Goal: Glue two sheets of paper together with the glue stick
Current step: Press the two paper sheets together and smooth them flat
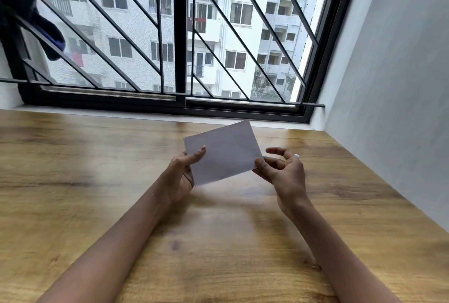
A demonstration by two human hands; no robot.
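Note:
A small white sheet of paper [224,152] is held up above the wooden table [97,181], tilted with its right side higher. My left hand [182,174] pinches its left edge, thumb on the front. My right hand [281,171] pinches the lower right corner between thumb and forefinger, the other fingers spread. Whether this is one sheet or two pressed together cannot be told. No glue stick is in view.
The table runs back to a barred window [179,35] with a dark frame. A grey wall [393,84] closes the right side. A dark blue cloth [29,11] hangs at the upper left.

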